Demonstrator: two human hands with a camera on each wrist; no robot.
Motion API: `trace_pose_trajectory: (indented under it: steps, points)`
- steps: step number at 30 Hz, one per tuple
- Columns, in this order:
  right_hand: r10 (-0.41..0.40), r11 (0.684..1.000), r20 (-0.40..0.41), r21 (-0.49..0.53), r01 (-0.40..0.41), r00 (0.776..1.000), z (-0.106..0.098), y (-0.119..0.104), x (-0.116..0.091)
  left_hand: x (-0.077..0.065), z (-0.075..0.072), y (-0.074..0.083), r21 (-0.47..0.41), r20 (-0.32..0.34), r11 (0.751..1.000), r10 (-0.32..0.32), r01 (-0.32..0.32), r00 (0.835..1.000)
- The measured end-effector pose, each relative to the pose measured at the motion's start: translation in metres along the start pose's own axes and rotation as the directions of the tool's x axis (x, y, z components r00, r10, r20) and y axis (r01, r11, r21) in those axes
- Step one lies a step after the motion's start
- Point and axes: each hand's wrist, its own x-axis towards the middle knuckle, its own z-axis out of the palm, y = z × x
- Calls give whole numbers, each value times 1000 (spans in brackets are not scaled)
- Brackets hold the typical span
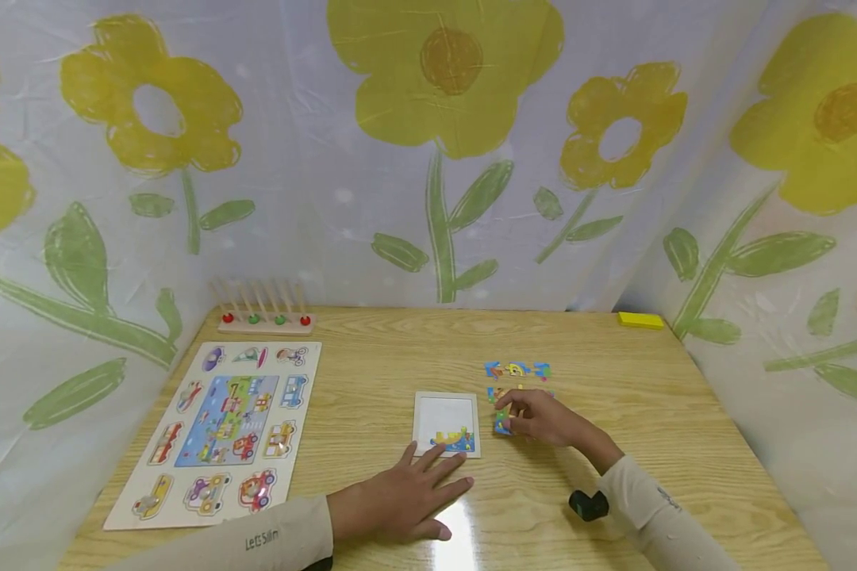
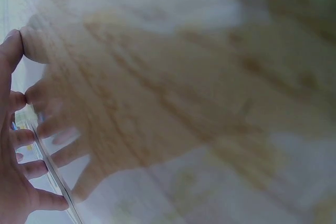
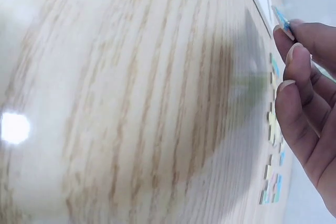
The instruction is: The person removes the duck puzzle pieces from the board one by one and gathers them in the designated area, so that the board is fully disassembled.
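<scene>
A small white puzzle tray [image 1: 444, 412] lies mid-table, with joined jigsaw pieces [image 1: 459, 440] filling its lower right corner. My left hand [image 1: 413, 498] is spread out, its fingertips at the tray's near edge; the left wrist view also shows them along that edge [image 2: 56, 181]. Just right of the tray, my right hand [image 1: 543, 419] pinches a small blue jigsaw piece between thumb and finger; the thin piece [image 3: 282, 22] shows in the right wrist view. Loose pieces [image 1: 517, 369] lie in rows by that hand, partly hidden beneath it.
A big vehicle peg puzzle board [image 1: 303, 444] covers the table's left side. Behind it stands a rack of wooden pegs with red and green beads [image 1: 266, 323]. A yellow block [image 1: 640, 320] sits at the far right corner. Flower-printed curtains [image 1: 293, 198] enclose the table.
</scene>
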Motion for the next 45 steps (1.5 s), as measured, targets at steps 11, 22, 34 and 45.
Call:
trace_pose_trajectory:
  steps: [11, 22, 34, 45]
  points:
    - [19, 998, -22, -53, -20, 1000, 6, 3, 4, -1, -1, 0, -8, 4, 1000, 2, -2, 1000]
    - [7, 980, -58, -199, -18, 998, 6, 4, 8, 0, 2, 0, 7, -10, 1000, -2, 2, 1000]
    - [-2, 963, -102, -267, -26, 995, 7, 3, 6, 0, 3, -1, 20, -3, 1000, 1, -1, 1000]
    - [12, 936, -122, -347, -54, 992, 3, 5, 2, 0, 5, -1, 11, -7, 1000, -4, 4, 1000]
